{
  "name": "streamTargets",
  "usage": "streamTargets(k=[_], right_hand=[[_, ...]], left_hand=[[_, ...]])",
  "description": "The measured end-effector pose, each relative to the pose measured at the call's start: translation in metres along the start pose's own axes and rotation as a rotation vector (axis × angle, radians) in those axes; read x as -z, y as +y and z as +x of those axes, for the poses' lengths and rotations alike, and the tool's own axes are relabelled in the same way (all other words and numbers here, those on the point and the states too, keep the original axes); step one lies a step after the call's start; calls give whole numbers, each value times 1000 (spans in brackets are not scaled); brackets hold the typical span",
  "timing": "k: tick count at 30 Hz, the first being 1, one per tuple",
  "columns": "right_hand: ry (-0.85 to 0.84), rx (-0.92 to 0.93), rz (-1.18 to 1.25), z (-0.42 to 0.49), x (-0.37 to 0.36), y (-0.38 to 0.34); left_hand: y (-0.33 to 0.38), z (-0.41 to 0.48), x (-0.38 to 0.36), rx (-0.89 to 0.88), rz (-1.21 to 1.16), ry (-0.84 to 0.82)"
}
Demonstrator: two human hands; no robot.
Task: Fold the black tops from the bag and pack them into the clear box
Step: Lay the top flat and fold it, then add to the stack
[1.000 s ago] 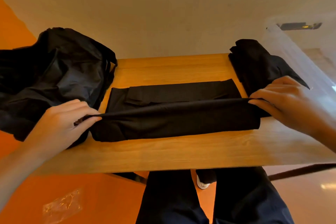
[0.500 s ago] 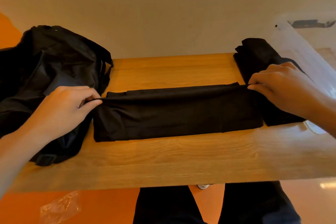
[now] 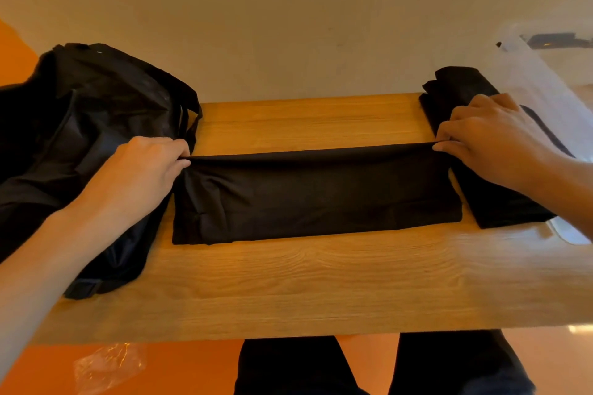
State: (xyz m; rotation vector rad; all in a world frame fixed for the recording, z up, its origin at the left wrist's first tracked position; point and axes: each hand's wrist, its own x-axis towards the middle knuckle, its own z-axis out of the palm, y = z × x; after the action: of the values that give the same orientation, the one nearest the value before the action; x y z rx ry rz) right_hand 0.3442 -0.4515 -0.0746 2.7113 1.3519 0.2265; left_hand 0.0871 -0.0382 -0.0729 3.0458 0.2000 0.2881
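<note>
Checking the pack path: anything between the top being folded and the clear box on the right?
Yes. A pile of folded black cloth lies at the right end of the table, between the black top and the clear box. The left hand and right hand pinch the top directly.

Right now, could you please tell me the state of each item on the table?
black top: folded into a flat band, far edge held taut.
left hand: pinches the top's left corner.
right hand: pinches the top's right corner.
bag: slumped at the left end.
second top: folded, lying at the right.
clear box: partly in view; open or shut unclear.
</note>
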Motion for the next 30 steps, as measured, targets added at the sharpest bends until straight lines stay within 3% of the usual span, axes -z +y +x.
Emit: streamTargets(k=[12,15,17,21,30], right_hand=[[-36,-52,-179,15,-8,-9],[46,-100,-53,8,-3,-32],[40,-117,126,3,-3,-67],[-174,-83,254,5,-32,-132],[-226,-311,265,-19,-66,-89]], left_hand=[[9,14,-20,41,264,-16],[43,4,-24,96,250,67],[78,-5,-32,109,131,-2],[107,-16,-72,123,25,-178],[45,-35,-84,228,26,-217]])
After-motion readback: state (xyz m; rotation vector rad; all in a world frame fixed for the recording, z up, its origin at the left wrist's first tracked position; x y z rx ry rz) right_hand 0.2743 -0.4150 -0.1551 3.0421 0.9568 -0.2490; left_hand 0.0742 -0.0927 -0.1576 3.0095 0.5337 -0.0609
